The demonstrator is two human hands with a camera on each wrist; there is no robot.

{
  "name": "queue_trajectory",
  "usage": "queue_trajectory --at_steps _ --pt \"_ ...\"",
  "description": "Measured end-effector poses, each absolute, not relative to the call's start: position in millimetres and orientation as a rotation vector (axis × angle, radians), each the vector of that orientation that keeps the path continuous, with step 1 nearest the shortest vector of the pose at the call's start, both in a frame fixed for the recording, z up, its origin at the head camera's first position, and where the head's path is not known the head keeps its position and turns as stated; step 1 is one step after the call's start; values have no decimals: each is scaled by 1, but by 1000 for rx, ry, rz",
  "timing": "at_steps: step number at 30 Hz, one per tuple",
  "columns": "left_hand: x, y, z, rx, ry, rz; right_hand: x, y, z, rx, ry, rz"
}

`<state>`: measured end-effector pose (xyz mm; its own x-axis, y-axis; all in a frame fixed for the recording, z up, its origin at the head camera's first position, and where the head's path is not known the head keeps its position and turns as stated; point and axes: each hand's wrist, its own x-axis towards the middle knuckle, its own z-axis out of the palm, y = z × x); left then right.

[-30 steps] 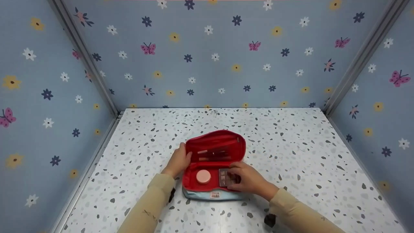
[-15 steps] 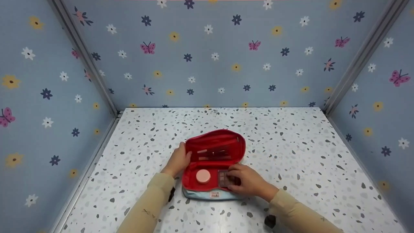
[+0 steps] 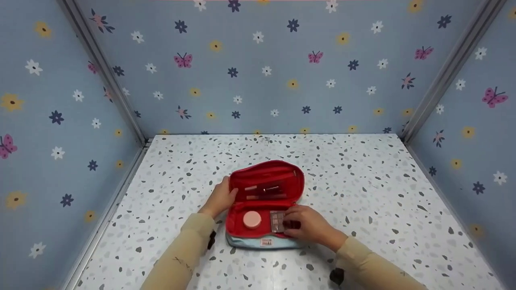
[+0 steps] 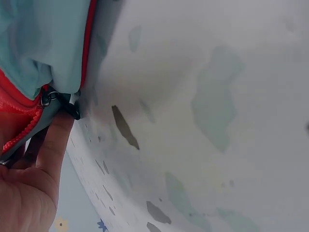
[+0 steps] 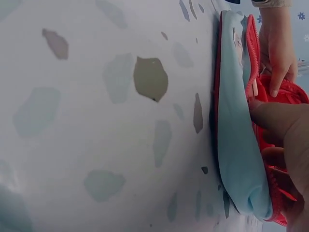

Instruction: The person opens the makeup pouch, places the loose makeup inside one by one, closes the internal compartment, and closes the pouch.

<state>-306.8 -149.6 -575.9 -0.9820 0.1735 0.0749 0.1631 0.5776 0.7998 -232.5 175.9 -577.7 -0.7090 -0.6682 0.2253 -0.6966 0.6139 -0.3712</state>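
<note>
A zippered makeup pouch (image 3: pixel 242 240), light blue outside and red inside, lies unzipped with its lid folded back. My left hand (image 3: pixel 219 198) grips the lid's left edge, thumb inside and fingers behind. In the left wrist view its fingers reach beside a dark zipper pull (image 4: pixel 66 105). My right hand (image 3: pixel 310 225) holds an eyeshadow palette (image 3: pixel 277 221) in the right part of the base; the fingers hide the palette's right side. A round pink compact (image 3: pixel 252 219) sits left of it. Slim makeup brushes (image 3: pixel 266 197) and a dark item lie in the lid.
The pouch rests on a white speckled table (image 3: pixel 354 173). A flowered blue wall (image 3: pixel 266 92) stands behind, with side walls at left and right joined by grey metal posts (image 3: pixel 109 72).
Both hands keep their places on the pouch and the palette. Slightly more of the palette's pans show beside the right fingers. The whole head view has shifted a little.
</note>
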Motion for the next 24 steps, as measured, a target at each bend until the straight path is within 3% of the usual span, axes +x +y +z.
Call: queue_trajectory --at_steps 24 --pt "-309 -170 -534 278 2693 1269 -276 229 -542 549 -2821 1065"
